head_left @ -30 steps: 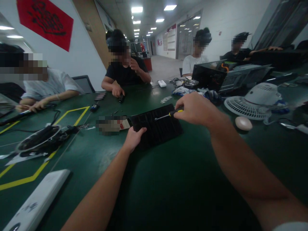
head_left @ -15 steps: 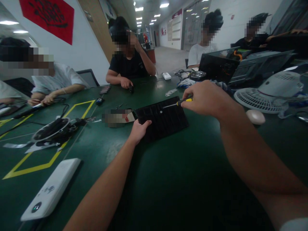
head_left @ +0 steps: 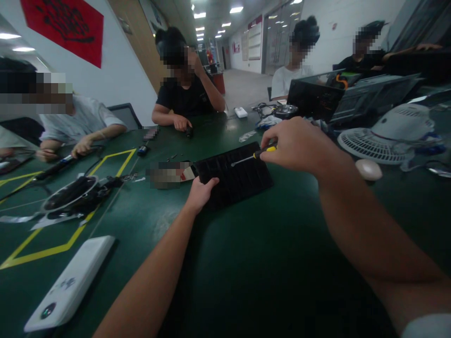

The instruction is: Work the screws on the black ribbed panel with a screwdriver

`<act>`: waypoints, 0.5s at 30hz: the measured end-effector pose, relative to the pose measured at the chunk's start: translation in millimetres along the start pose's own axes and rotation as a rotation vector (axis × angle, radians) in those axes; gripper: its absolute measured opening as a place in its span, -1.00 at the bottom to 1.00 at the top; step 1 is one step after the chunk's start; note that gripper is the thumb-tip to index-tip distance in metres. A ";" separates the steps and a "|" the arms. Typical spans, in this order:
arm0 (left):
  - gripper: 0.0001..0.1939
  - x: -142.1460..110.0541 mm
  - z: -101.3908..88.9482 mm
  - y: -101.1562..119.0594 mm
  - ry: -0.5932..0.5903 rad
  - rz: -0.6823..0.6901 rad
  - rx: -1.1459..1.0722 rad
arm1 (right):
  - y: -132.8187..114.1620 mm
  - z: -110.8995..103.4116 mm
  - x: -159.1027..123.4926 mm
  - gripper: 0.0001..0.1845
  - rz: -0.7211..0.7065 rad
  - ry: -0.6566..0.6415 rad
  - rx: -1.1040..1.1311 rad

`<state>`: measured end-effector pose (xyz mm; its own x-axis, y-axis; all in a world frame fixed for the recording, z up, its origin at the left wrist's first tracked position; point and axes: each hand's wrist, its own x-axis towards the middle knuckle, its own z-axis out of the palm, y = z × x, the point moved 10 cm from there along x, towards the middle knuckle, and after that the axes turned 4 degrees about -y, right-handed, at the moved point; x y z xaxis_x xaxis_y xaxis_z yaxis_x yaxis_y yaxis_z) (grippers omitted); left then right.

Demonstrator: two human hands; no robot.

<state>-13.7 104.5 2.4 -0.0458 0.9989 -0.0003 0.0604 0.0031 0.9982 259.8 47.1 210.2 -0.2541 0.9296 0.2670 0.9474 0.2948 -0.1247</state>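
A dark rectangular panel with ridges lies slightly slanted over the green table. At its left edge my left hand is closed, the thumb pressing on top and the other fingers hidden beneath. My right hand grips a screwdriver with a yellow and black handle above the panel's far right part. The thin metal shaft points left, and its tip is at a small bright spot near the middle of the panel; whether they touch I cannot tell.
A partly blurred-out box lies just left of the panel. A white power bank is at the near left, beside yellow tape. On the right are a white mouse and a white fan. Several people sit around the table.
The screwdriver's tip has moved left and slightly down to the small bright spot on the panel. My left hand keeps its hold. The whole view has shifted slightly.
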 end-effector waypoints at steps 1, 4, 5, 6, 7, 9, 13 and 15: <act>-0.51 -0.1 0.2 -0.4 -0.003 -0.003 -0.001 | -0.4 0.2 0.0 -0.74 -0.001 -0.003 0.002; -0.50 -0.3 0.5 -1.4 -0.007 -0.011 -0.007 | 0.1 -0.4 -0.7 -0.75 0.010 0.000 0.002; -0.50 -0.4 0.3 -1.6 -0.005 -0.013 -0.008 | 0.5 -0.9 -1.0 -0.75 0.014 0.006 0.000; -0.50 -0.4 -0.1 -1.6 -0.001 -0.013 -0.008 | 0.9 -1.5 -1.3 -0.75 0.017 0.013 -0.004; -0.50 -0.5 -0.6 -1.5 0.005 -0.012 -0.007 | 1.3 -1.7 -1.5 -0.74 0.020 0.018 -0.007; -0.50 -0.7 -0.9 -1.0 0.012 -0.012 -0.006 | 2.2 -1.6 -1.6 -0.74 0.028 0.022 -0.011; -0.49 -1.5 0.8 -1.0 0.002 -0.024 -0.015 | 2.6 -0.2 -0.7 -0.73 0.046 0.011 -0.007; -0.49 -1.8 1.8 -0.6 -0.006 -0.027 -0.015 | 1.3 0.4 0.0 -0.73 0.046 0.003 -0.005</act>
<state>-11.9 102.8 1.7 -0.0408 0.9988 -0.0274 0.0438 0.0292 0.9986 260.9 47.5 209.6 -0.2096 0.9415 0.2637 0.9591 0.2505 -0.1319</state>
